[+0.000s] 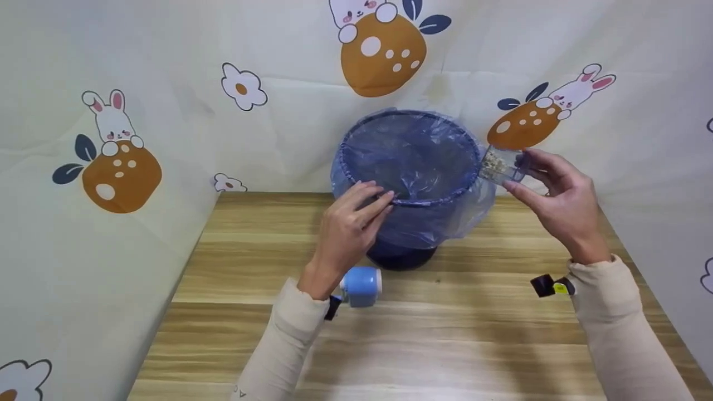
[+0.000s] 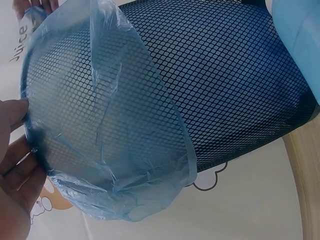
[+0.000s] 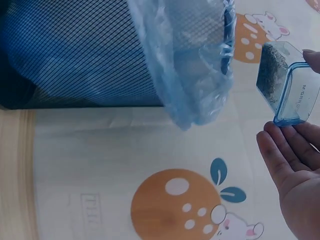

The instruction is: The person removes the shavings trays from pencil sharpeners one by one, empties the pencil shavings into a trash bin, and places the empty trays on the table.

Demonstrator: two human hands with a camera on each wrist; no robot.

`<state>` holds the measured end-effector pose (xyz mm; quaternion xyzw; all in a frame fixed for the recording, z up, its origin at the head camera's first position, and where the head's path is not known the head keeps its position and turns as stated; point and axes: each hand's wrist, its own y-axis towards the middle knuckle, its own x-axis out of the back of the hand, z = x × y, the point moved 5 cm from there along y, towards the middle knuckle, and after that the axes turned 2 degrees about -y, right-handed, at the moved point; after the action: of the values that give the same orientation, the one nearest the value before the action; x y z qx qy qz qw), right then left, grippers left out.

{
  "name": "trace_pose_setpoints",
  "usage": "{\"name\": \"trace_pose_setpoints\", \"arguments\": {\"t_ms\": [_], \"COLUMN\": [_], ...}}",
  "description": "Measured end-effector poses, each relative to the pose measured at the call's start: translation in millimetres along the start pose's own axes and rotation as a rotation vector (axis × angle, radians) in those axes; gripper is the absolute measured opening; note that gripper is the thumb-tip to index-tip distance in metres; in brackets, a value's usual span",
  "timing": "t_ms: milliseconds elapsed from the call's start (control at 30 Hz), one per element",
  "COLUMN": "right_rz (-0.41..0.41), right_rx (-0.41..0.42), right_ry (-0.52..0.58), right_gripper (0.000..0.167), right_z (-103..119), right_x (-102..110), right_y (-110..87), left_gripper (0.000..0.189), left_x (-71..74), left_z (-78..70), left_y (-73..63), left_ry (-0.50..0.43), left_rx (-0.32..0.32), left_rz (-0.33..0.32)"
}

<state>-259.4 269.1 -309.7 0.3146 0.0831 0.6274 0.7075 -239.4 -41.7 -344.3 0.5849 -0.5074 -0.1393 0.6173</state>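
Observation:
A dark mesh trash can (image 2: pixel 235 75) lined with a translucent blue plastic bag (image 1: pixel 409 161) stands against the backdrop. My left hand (image 1: pixel 352 220) holds the near left part of its rim, fingers over the edge. To the right of the rim, my right hand (image 1: pixel 568 197) grips a small clear plastic box (image 1: pixel 501 165) between thumb and fingers. Pale shavings (image 3: pixel 272 70) lie inside the box, which is tilted on its side close to the bag. In the head view a blue pencil sharpener (image 1: pixel 362 285) sits on the table below my left hand, partly hidden by the wrist.
The wooden table (image 1: pixel 445 334) carries the trash can near its back edge. A pale printed cloth (image 1: pixel 289 139) with rabbits and orange fruit hangs behind and along both sides, close to my right hand.

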Motion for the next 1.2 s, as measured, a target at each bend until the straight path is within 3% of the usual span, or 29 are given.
{"name": "trace_pose_setpoints", "arguments": {"t_ms": [567, 1000, 1200], "right_rz": [0.081, 0.120, 0.115], "right_rx": [0.108, 0.152, 0.211], "right_ry": [-0.113, -0.214, -0.263], "right_gripper": [0.062, 0.064, 0.067], "right_z": [21, 26, 27], "right_x": [-38, -56, -65], "right_y": [18.6, 27.1, 29.4], "left_gripper": [0.020, 0.021, 0.021], "left_x": [0.8, 0.0, 0.9], "left_z": [0.1, -0.9, -1.0], "left_y": [-0.4, 0.6, 0.7], "left_ry": [-0.003, -0.002, -0.014], "left_rx": [0.000, 0.012, 0.013], "left_rz": [0.004, 0.009, 0.000]}}
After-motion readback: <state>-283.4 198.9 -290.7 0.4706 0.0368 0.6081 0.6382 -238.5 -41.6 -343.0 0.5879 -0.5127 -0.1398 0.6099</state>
